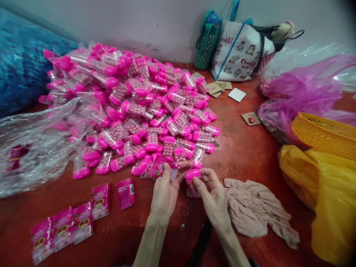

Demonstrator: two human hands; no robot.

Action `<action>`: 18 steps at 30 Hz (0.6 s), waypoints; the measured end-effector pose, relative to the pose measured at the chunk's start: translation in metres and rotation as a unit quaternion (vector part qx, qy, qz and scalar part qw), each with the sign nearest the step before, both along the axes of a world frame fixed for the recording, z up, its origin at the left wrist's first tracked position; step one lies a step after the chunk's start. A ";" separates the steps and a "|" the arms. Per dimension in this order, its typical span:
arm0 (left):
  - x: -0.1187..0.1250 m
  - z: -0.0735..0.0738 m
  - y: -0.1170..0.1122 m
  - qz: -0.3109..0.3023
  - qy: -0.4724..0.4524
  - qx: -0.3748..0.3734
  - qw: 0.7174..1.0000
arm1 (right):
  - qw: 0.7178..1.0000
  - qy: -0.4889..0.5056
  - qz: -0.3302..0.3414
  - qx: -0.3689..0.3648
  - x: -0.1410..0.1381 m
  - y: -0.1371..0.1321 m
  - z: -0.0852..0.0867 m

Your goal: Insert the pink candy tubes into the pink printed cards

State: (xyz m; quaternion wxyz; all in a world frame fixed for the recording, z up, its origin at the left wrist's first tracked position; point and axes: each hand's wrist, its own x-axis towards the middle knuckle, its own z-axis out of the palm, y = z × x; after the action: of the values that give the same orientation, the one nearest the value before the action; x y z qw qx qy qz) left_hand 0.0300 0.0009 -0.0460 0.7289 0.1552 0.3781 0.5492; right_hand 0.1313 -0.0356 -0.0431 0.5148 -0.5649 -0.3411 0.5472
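My left hand (164, 194) is closed on a pink printed plastic sleeve (158, 167), with the thumb lying over it. Just to the right, my right hand (215, 196) grips a clear container with a bright pink cap (192, 174); its lower part is mostly hidden by the fingers. The left fingertips reach close to this cap, but whether they touch it I cannot tell. Beyond both hands rises a big pile of similar containers (168, 146) filled with small pink balls. At the lower left lie several printed packets (82, 222) and a single flat pink sleeve (126, 193).
Crumpled clear plastic (36, 148) and a large blue bag (22, 63) flank the pile. A beige cloth (253, 207) lies right of my hands. Farther right are a yellow bag (333, 196), an orange basket (325, 133) and purple plastic (308, 81). A white tote (239, 52) stands against the wall.
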 end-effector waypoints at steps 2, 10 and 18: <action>-0.001 0.000 0.002 0.007 0.010 0.007 1.000 | 1.000 0.012 -0.003 -0.003 0.007 0.003 -0.003; -0.003 0.001 0.000 0.015 0.024 0.011 1.000 | 0.949 -0.312 0.007 0.036 0.025 0.003 -0.015; -0.002 0.002 0.000 0.015 0.054 0.015 0.998 | 0.876 -0.474 0.013 0.089 0.017 -0.001 -0.012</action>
State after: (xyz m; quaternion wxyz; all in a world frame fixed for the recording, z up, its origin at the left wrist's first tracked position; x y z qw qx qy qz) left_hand 0.0280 0.0010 -0.0438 0.6967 0.1899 0.4112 0.5562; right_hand 0.1481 -0.0361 -0.0554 0.3320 -0.7038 -0.5993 0.1877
